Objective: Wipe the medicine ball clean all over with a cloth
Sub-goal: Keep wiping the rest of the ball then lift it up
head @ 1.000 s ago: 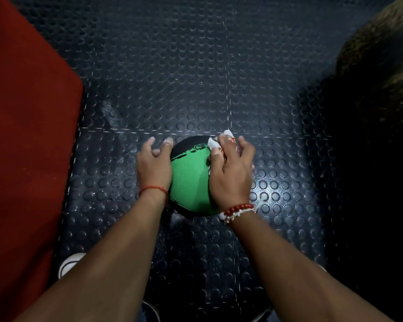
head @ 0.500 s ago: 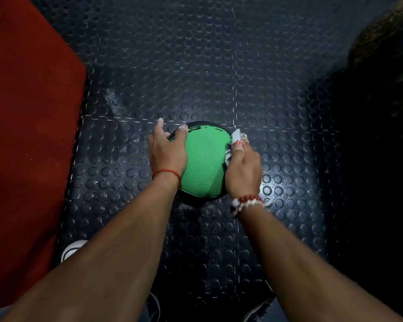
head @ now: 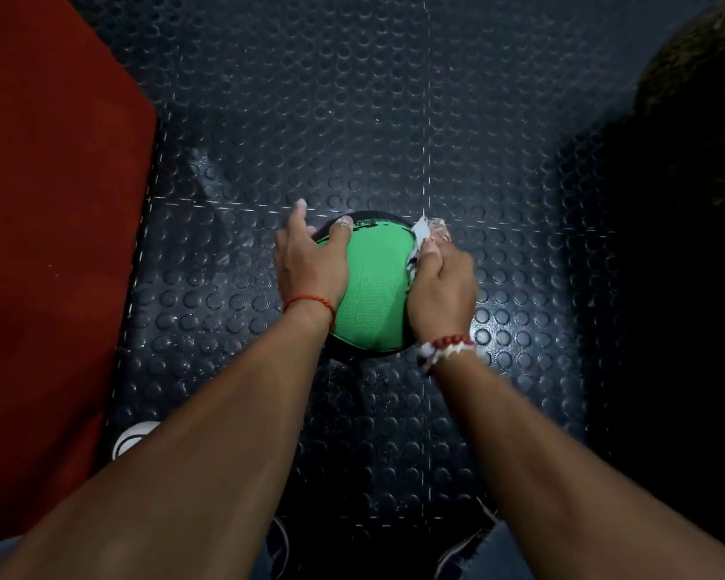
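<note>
A green and black medicine ball (head: pixel 371 295) sits on the studded dark rubber floor (head: pixel 352 98), between my two hands. My left hand (head: pixel 310 261) lies against the ball's left side, thumb on its top edge and fingers spread round it. My right hand (head: pixel 442 286) is on the ball's right side and grips a bunched white cloth (head: pixel 425 234) against it. A corner of the cloth sticks up past my fingers. The ball's underside and sides are hidden by my hands.
A red mat (head: pixel 47 244) covers the floor along the left. A dark, hair-like mass (head: pixel 695 119) fills the upper right corner. My shoes (head: pixel 132 439) show near the bottom, close to my forearms.
The green panel has turned to face up more fully. My right hand with the cloth has slid from the ball's top to its right side, and my left hand has moved up the left side.
</note>
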`<state>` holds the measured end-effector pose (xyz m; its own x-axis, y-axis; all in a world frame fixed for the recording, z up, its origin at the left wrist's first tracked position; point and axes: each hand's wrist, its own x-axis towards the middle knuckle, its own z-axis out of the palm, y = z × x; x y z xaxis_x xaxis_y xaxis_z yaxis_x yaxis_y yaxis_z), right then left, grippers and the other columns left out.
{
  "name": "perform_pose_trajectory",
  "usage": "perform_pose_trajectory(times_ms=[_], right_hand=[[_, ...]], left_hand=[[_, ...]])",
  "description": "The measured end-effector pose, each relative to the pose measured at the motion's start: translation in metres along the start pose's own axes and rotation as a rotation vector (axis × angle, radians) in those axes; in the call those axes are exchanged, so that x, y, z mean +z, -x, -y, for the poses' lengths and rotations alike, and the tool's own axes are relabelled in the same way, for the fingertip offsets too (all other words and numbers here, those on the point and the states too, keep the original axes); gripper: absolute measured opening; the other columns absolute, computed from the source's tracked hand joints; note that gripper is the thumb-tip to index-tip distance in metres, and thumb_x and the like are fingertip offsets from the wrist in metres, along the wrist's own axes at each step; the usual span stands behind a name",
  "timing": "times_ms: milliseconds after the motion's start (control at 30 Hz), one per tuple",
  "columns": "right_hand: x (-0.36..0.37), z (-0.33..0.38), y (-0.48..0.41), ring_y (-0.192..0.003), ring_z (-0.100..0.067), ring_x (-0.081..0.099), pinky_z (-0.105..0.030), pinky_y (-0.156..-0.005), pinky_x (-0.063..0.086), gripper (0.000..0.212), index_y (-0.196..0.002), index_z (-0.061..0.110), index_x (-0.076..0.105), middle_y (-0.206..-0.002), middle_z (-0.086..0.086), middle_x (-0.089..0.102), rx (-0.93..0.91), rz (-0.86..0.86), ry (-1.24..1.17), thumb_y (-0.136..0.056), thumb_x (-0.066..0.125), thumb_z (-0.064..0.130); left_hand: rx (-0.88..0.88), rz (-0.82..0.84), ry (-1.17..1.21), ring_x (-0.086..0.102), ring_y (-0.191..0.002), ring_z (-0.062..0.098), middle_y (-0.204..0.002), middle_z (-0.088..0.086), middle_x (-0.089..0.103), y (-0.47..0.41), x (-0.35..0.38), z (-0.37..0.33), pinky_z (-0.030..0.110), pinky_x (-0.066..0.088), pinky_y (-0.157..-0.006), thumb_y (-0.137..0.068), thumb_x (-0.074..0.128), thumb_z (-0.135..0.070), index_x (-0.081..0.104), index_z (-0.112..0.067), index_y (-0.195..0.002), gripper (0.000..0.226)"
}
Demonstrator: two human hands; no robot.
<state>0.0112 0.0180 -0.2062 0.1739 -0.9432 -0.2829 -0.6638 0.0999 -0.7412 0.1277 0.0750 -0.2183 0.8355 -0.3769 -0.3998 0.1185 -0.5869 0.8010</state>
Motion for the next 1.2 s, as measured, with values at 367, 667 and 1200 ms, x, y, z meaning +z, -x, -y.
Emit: perform_pose_trajectory(times_ms=[367,667,1200], right_hand=[[-0.006,0.011,-0.025,-0.088,-0.006,0.048,-0.018,-0.071,0.039,0.038,-0.129,0.031,0.057,-0.112,0.007,0.054,-0.036,0.075,0.030,-0.098,0.040,0.044],[0.021,0.001,0.046,-0.134,-0.023,0.039,-0.051,-0.099,0.045,0.048,-0.137,0.027,0.049,-0.145,-0.001,0.039,-0.276,-0.118,0.003,-0.093,0.037,0.042],[0.032,-0.007,0.062,-0.144,-0.037,0.017,-0.055,-0.115,0.020,0.060,-0.147,0.014,0.034,-0.154,-0.017,0.024,-0.358,-0.111,0.163,-0.091,0.035,0.034]], left_hand=[[-0.017,0.010,-0.018,0.050,-0.126,0.023,-0.139,0.001,0.044,-0.002,0.000,-0.002,0.051,0.044,-0.105,-0.088,0.054,-0.059,0.033,-0.035,-0.151,0.071],[-0.018,0.012,-0.082,0.046,-0.130,0.027,-0.143,0.005,0.040,-0.003,0.002,-0.005,0.049,0.041,-0.108,-0.092,0.050,-0.057,0.043,-0.031,-0.147,0.061],[-0.105,-0.033,-0.005,0.048,-0.131,0.028,-0.145,0.007,0.045,-0.018,0.006,-0.007,0.046,0.040,-0.110,-0.089,0.053,-0.056,0.052,-0.026,-0.142,0.061]])
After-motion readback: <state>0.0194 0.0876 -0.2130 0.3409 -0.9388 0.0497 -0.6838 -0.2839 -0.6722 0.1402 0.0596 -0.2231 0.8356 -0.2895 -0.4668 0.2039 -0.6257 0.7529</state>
